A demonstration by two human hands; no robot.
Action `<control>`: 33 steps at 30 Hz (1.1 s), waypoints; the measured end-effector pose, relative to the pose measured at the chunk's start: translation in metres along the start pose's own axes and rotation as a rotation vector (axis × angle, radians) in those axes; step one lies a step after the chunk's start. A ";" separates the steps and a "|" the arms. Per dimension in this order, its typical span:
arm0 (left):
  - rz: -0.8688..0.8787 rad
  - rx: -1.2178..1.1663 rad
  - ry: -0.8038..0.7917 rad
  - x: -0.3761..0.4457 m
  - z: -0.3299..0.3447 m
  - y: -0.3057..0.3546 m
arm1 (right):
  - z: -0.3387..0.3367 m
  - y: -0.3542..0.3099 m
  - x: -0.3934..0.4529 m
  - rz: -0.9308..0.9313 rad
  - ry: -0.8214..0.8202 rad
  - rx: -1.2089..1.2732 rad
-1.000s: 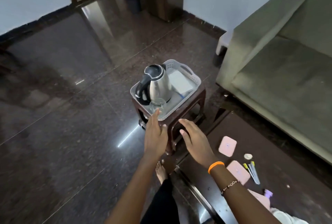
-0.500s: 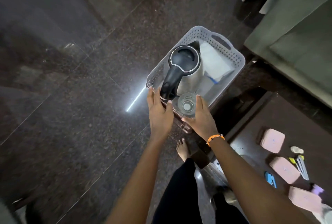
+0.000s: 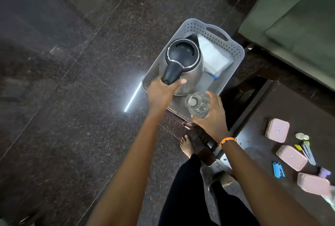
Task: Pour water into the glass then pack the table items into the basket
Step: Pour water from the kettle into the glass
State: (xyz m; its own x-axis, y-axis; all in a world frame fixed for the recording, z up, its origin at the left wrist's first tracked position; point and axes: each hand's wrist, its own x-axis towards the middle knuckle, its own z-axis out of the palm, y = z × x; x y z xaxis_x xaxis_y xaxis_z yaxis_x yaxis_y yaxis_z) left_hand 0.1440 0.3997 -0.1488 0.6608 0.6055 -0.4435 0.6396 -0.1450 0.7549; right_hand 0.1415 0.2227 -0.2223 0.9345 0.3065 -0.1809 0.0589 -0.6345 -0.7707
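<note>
A steel kettle (image 3: 190, 66) with a black lid and handle stands inside a grey perforated basket (image 3: 233, 48) on a dark wooden stool. My left hand (image 3: 161, 93) is closed around the kettle's black handle. My right hand (image 3: 212, 115) grips a clear empty glass (image 3: 196, 105) at the basket's near corner, tilted a little toward me. A white folded cloth or packet (image 3: 212, 57) lies in the basket behind the kettle.
On the dark table (image 3: 272, 109) at lower right lie three pink boxes (image 3: 277, 130), a blue stapler (image 3: 278, 169), pens (image 3: 306, 150) and a small purple item (image 3: 324, 172). A green sofa (image 3: 297, 22) stands at upper right. My bare foot (image 3: 187, 146) is on the glossy floor.
My view has tipped down over the basket. My left hand has closed on the kettle handle and my right hand has taken hold of the glass and lifted it toward the near corner.
</note>
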 end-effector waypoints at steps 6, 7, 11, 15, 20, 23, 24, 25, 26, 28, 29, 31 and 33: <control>0.162 0.128 0.063 -0.047 -0.008 0.014 | -0.048 0.002 -0.037 -0.017 0.205 0.143; 0.166 0.100 0.077 -0.055 -0.013 0.012 | -0.057 0.002 -0.042 -0.010 0.211 0.167; 0.192 0.021 0.087 -0.114 -0.018 0.017 | -0.103 0.016 -0.074 0.023 0.257 0.166; 0.200 0.038 0.033 -0.176 -0.007 0.011 | -0.138 0.054 -0.112 0.024 0.240 -0.008; 0.170 0.272 -0.116 -0.237 0.024 -0.019 | -0.163 0.114 -0.156 0.153 0.171 -0.043; 0.140 0.415 -0.186 -0.257 0.053 -0.039 | -0.169 0.150 -0.172 0.179 0.096 -0.094; 0.125 0.449 -0.215 -0.261 0.063 -0.046 | -0.169 0.162 -0.175 0.187 0.061 -0.125; 0.112 0.483 -0.237 -0.265 0.072 -0.052 | -0.168 0.173 -0.176 0.199 0.016 -0.152; 0.099 0.515 -0.254 -0.269 0.082 -0.058 | -0.167 0.183 -0.176 0.214 -0.036 -0.164; 0.073 0.554 -0.286 -0.279 0.100 -0.068 | -0.162 0.202 -0.176 0.241 -0.134 -0.194; 0.059 0.567 -0.299 -0.284 0.108 -0.073 | -0.158 0.210 -0.177 0.245 -0.172 -0.236; 0.043 0.599 -0.327 -0.291 0.118 -0.081 | -0.149 0.221 -0.178 0.250 -0.196 -0.311; 0.050 0.634 -0.339 -0.295 0.124 -0.087 | -0.142 0.228 -0.178 0.259 -0.186 -0.323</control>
State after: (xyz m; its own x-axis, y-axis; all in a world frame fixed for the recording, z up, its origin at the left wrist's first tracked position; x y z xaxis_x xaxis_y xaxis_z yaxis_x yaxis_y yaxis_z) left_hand -0.0576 0.1365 -0.1432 0.7146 0.3248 -0.6195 0.6425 -0.6549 0.3978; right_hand 0.0384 -0.0773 -0.2792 0.8557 0.2120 -0.4721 -0.0344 -0.8869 -0.4606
